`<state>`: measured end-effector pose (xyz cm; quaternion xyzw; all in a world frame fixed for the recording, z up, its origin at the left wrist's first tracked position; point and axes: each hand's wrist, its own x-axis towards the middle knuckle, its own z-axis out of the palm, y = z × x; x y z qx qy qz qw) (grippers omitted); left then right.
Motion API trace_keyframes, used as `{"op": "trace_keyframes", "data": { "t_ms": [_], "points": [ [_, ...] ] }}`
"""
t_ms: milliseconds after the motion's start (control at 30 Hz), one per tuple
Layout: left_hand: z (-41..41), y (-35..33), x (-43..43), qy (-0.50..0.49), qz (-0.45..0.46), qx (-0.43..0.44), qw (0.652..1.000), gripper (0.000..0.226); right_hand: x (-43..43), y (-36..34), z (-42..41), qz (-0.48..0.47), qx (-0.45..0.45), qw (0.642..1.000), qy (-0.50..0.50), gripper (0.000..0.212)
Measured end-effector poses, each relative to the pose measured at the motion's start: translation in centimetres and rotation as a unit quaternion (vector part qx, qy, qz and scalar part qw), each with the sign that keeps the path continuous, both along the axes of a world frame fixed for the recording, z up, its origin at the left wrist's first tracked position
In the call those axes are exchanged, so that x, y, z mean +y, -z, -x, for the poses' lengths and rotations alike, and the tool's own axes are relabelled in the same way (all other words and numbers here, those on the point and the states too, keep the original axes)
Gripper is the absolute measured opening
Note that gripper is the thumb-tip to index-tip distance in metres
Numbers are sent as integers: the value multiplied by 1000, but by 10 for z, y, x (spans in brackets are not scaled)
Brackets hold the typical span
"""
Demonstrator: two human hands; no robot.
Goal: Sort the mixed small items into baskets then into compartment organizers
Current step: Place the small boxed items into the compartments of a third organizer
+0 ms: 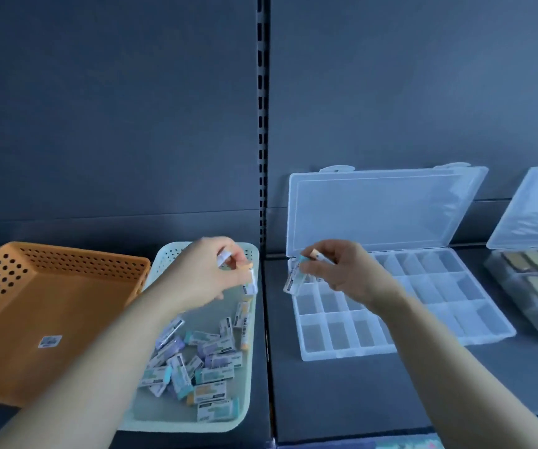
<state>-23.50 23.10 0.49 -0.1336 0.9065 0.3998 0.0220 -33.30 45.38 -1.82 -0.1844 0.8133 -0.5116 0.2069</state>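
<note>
A pale green basket holds several small wrapped erasers. My left hand hovers over its far end and pinches a couple of small erasers in its fingers. My right hand holds several small erasers above the back left corner of a clear compartment organizer, whose lid stands open. The compartments I can see look bare.
An orange perforated basket with only a sticker inside sits at the left. A second clear organizer, filled with yellowish items, stands at the right edge with its lid up. A dark back wall with a slotted upright runs behind.
</note>
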Motion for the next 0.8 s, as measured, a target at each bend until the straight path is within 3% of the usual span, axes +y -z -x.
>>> {"op": "trace_keyframes", "data": {
  "t_ms": [133,233,467,800],
  "points": [
    [29,-7,74,-9,-79,92,993,10,64,-7,27,-5,59,995,78,5],
    [60,5,128,-18,-88,110,990,11,118,-10,52,-15,96,987,128,5],
    [134,51,206,-20,22,136,990,9,197,10,101,-14,138,977,161,7],
    [166,83,233,-2,185,41,982,8,214,33,134,-32,146,983,103,8]
  ]
}}
